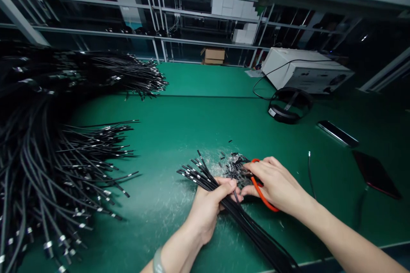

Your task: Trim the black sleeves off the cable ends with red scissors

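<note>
My left hand point(213, 204) is closed around a bundle of black cables point(253, 226), whose cut ends fan out toward the upper left. One cable stands apart from the bundle near my left fingertips. Orange-handled cutting pliers point(263, 194) sit in my right hand point(277, 183), just right of the bundle. Their jaws are partly hidden by my fingers and dark scraps. Under and behind both hands lies a pile of short black offcuts point(236, 164) with fine pale strands scattered round it.
Large heaps of black cables point(38, 136) cover the left of the green table point(179, 123). A white box-shaped machine point(304, 72), a black ring-shaped object point(288, 106), a phone point(338, 133), a dark flat object point(376, 175) and a loose cable point(309, 172) lie to the right. Shelving stands behind.
</note>
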`<state>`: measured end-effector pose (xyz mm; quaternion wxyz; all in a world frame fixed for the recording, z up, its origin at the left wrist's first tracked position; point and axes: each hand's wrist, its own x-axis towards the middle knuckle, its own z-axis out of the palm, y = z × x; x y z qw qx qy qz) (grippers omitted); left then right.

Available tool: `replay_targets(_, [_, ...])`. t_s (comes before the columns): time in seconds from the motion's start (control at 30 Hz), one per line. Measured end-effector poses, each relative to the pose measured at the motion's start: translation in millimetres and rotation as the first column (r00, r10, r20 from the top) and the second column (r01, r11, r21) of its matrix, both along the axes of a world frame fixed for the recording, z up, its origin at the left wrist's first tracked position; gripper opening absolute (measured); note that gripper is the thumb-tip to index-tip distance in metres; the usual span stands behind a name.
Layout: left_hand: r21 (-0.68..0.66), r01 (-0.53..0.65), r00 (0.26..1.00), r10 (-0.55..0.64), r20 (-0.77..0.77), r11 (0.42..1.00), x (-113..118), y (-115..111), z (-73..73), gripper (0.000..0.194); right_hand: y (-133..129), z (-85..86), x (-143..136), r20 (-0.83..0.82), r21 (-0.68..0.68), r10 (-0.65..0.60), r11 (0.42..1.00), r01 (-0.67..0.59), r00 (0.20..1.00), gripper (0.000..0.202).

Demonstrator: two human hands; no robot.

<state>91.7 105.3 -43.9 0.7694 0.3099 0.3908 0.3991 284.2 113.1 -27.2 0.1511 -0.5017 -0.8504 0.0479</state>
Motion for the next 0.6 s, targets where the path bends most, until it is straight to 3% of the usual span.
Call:
replay_targets(0.17, [-0.006, 0.001, 1.000, -0.001, -0.001, 1.000, 1, 1, -0.8, 0.015, 4, -7.6, -9, 0.166, 0.155, 0.008, 0.987, -0.034, 0.986, 0.034])
replay_targets(0.37, [-0.006, 0.006, 1.000, -0.006, -0.009, 1.000, 1, 1, -0.2, 0.016, 9, -3.3, -12, 0.295, 0.292, -0.001, 0.952, -0.090, 0.955, 0.030])
replay_targets(0.6, [-0.030, 0.001, 1.000, -0.001, -0.012, 1.000, 0, 1, 1.7, 0.015, 11, -0.2, -8, 0.351, 0.351, 0.007, 0.926, -0.138, 0.936, 0.022])
